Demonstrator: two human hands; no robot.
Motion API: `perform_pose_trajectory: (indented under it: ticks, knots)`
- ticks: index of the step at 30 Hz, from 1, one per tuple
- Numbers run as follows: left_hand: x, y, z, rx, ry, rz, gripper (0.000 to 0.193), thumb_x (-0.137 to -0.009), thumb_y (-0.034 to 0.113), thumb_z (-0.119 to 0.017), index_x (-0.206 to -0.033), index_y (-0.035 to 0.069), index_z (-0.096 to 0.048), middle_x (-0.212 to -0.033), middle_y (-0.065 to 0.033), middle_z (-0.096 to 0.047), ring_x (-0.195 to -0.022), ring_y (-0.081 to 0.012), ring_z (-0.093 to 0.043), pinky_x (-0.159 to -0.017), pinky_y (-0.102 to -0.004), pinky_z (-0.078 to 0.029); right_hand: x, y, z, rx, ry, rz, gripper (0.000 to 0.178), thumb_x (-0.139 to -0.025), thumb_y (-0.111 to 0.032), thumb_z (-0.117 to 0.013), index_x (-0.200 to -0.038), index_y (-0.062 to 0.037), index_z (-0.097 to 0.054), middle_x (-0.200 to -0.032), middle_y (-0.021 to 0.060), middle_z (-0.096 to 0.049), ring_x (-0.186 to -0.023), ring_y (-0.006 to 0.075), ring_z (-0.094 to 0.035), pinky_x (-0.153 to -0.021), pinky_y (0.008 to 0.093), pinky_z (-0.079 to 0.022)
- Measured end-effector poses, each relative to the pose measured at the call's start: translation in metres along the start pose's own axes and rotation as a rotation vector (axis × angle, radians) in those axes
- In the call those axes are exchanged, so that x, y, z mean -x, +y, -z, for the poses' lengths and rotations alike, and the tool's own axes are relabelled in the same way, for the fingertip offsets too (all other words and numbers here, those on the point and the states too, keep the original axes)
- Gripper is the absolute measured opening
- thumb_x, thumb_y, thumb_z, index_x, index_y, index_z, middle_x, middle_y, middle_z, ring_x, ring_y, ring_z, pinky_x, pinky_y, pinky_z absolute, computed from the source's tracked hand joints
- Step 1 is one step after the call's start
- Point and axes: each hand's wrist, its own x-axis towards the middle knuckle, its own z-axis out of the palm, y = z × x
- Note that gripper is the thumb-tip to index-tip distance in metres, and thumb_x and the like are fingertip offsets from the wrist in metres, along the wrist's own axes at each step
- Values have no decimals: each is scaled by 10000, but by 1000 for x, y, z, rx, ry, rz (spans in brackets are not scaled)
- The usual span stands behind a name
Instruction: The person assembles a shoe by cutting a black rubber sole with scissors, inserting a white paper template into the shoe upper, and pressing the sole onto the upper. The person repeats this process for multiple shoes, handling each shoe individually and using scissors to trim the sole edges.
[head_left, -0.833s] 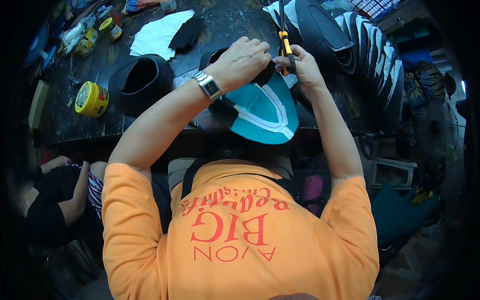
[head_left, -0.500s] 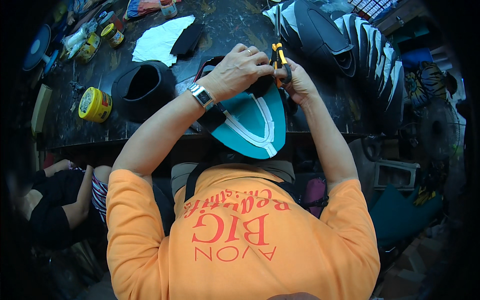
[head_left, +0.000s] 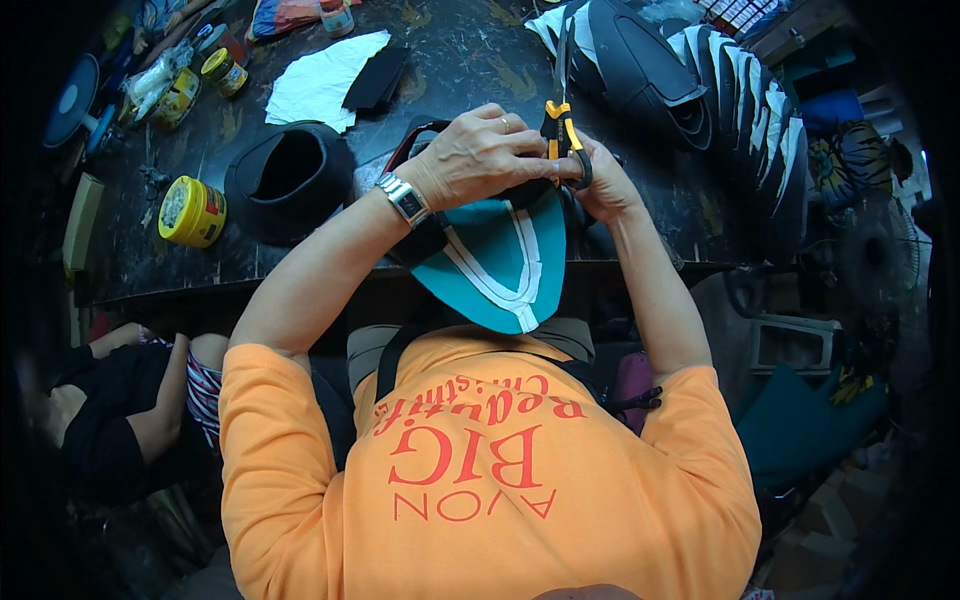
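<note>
A shoe upper (head_left: 508, 270) hangs over the table's near edge, its teal inside facing up with white strips laid in a U shape and black parts at its far end. My left hand (head_left: 485, 150), with a watch on the wrist and a ring, is closed on the black far part from above. My right hand (head_left: 608, 185) holds scissors (head_left: 563, 130) by their yellow and black handles, the blades pointing away from me. Both hands' fingertips meet near the handles. What lies under my left fingers is hidden.
On the dark table (head_left: 440, 60) stand a black shoe upper (head_left: 290, 180) and a yellow tub (head_left: 192, 211) to the left. White fabric (head_left: 325, 78) lies farther back. A long row of black uppers (head_left: 745, 130) fills the right side. Another person (head_left: 130, 400) sits at lower left.
The teal front of the upper has swung slightly toward me and to the left. My hands and the scissors have shifted a little to the right and nearer.
</note>
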Motion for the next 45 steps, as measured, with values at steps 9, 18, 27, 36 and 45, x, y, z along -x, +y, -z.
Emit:
perform_pose_trajectory:
  ticks: [9,18,27,36,45]
  knots:
    - [-2,-2,-1,50,-103,-37,268,-908,224,-731,-1168,250,-670,-1189,14,-644,-1110,-154,-591,-988,-340,-450,22,1,-2,216,13,25,542,-710,-74,-889,-1186,-67,-630,-984,28,-692,-898,122,-670,-808,264,-545]
    - [3,-4,0,-18,-1,-114,295,-874,191,-755,-1133,319,-697,-1228,55,-626,-1188,-144,-542,-1089,-391,-357,24,9,-2,193,107,38,462,-729,-89,-896,-1112,-61,-640,-879,15,-688,-779,110,-669,-693,238,-538]
    - [17,17,23,-9,-40,246,195,-872,137,-728,-1062,178,-715,-1055,18,-668,-1050,-173,-611,-986,-353,-406,17,5,-19,48,117,108,446,-764,-79,-867,-1125,-51,-606,-985,98,-756,-819,120,-703,-793,257,-555]
    - [48,5,36,-285,95,363,329,-839,181,-788,-1164,185,-734,-1160,10,-696,-1121,-171,-617,-955,-405,-369,-32,-12,-35,246,59,155,482,-751,-231,-920,-1121,-58,-664,-881,61,-726,-786,130,-683,-764,260,-539]
    - [42,3,30,-260,20,323,211,-900,103,-714,-1109,127,-736,-1044,-38,-698,-1005,-175,-646,-961,-385,-389,-39,-11,-38,308,29,142,462,-749,-207,-920,-1107,-82,-655,-843,30,-689,-741,108,-661,-692,232,-513]
